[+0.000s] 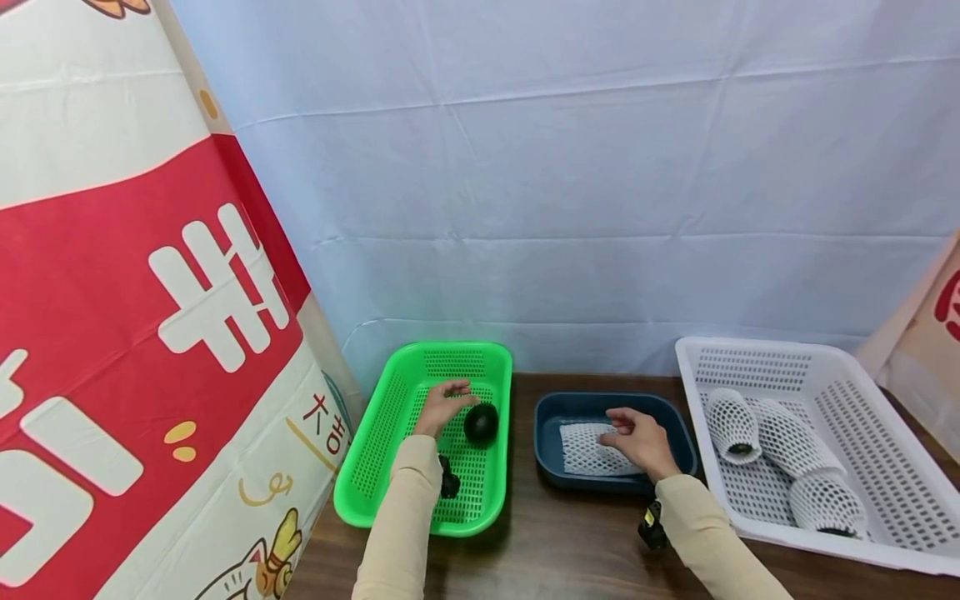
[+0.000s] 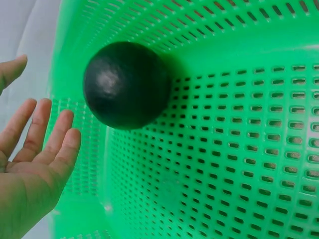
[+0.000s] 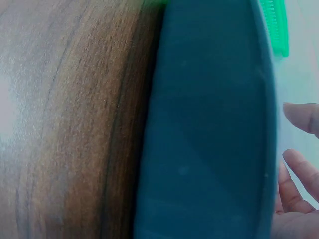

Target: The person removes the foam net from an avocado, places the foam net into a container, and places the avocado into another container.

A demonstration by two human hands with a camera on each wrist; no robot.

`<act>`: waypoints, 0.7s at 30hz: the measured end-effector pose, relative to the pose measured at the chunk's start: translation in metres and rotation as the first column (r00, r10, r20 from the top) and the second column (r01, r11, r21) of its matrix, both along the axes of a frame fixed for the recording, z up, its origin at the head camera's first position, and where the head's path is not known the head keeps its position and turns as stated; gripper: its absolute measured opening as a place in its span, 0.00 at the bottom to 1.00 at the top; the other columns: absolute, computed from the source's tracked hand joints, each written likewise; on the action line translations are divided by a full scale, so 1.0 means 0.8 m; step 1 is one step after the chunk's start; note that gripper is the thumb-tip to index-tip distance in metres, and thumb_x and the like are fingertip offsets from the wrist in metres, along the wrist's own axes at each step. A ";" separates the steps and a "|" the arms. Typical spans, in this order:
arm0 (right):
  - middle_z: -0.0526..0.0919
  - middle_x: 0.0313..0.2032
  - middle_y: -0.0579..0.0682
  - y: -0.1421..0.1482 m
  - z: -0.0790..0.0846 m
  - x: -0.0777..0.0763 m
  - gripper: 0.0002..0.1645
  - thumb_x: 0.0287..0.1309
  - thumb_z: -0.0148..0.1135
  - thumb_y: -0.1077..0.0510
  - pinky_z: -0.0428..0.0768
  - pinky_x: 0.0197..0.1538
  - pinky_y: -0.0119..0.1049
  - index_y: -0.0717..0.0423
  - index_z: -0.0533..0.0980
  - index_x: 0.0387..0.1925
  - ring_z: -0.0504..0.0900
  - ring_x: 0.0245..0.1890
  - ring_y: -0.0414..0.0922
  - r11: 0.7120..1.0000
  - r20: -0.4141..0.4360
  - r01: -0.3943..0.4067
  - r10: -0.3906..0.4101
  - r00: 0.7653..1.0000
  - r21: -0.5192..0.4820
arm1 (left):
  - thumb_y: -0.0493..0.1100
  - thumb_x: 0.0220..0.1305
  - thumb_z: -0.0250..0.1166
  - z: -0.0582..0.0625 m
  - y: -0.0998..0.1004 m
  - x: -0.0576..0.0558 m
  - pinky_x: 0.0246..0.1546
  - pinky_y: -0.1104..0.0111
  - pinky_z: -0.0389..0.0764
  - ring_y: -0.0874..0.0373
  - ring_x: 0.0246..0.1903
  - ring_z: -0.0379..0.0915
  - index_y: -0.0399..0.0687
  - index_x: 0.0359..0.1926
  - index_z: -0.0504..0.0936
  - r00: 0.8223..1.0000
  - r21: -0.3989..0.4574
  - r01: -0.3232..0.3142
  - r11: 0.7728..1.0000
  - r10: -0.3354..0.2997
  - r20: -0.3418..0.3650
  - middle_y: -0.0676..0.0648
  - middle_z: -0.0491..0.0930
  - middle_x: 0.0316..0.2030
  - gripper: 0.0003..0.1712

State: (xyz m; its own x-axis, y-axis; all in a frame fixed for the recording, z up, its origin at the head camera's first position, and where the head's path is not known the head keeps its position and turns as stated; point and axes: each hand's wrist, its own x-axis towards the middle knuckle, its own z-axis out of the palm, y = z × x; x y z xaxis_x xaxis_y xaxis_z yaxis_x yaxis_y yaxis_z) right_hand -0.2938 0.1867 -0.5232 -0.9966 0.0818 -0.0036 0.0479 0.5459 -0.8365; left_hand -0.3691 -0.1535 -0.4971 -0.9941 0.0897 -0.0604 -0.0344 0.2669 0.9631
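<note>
We see three containers side by side on a brown wood-grain worktop (image 1: 540, 550). At the left stands a bright green perforated plastic basket (image 1: 474, 493), and on its floor sits a smooth, dark, nearly black round ball-like object (image 1: 481, 425), toward the basket's right side. Our left hand (image 1: 442, 408) is over this basket just beside the ball; its grip is spread, the thumb well apart from the fingers, and the left wrist view shows it apart from the ball.

In the middle we have a dark blue rectangular tray with rounded corners (image 1: 573, 410). A white foam-mesh sleeve (image 1: 585, 450) lies flat inside it. Our right hand (image 1: 637, 440) is over the tray, its grip parted between thumb and fingers and pinching nothing; we cannot tell whether a fingertip touches the sleeve.

At the right is a large white perforated plastic basket (image 1: 900, 479). In its left part, three white foam-mesh bundles (image 1: 732, 419) lie close together; dark contents show at the ends of two of them.
</note>
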 end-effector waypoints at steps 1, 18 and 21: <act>0.78 0.50 0.64 0.000 0.001 0.001 0.31 0.53 0.71 0.58 0.76 0.49 0.53 0.66 0.74 0.57 0.75 0.48 0.56 1.000 -0.005 -0.006 0.006 1.000 -0.002 | 0.41 0.59 0.71 0.002 0.001 0.002 0.55 0.49 0.70 0.45 0.55 0.69 0.42 0.60 0.77 1.000 0.003 0.001 1.000 -0.001 -0.008 0.42 0.76 0.52 0.28; 0.79 0.49 0.62 0.000 0.032 0.024 0.28 0.55 0.70 0.55 0.77 0.49 0.51 0.63 0.76 0.56 0.77 0.48 0.54 0.998 -0.100 -0.063 0.063 0.993 0.009 | 0.44 0.60 0.71 0.038 0.036 0.030 0.52 0.50 0.74 0.48 0.53 0.74 0.46 0.54 0.80 0.994 -0.034 0.046 0.998 -0.049 -0.094 0.43 0.77 0.53 0.21; 0.79 0.49 0.60 -0.001 0.041 0.030 0.29 0.56 0.70 0.53 0.77 0.49 0.50 0.62 0.75 0.57 0.77 0.49 0.53 0.997 -0.096 -0.072 0.072 0.993 -0.002 | 0.45 0.60 0.71 0.045 0.043 0.035 0.51 0.51 0.76 0.48 0.52 0.74 0.45 0.53 0.81 0.991 -0.038 0.062 0.997 -0.066 -0.113 0.41 0.76 0.54 0.21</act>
State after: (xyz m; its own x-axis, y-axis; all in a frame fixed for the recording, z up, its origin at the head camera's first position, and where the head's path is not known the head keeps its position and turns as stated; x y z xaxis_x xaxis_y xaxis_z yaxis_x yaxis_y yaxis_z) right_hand -0.2699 0.1862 -0.4908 -0.9958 0.0100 0.0915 -0.0717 0.5401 -0.8385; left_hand -0.3413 -0.1192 -0.4610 -0.9869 0.1535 0.0491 0.0936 0.2977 0.9501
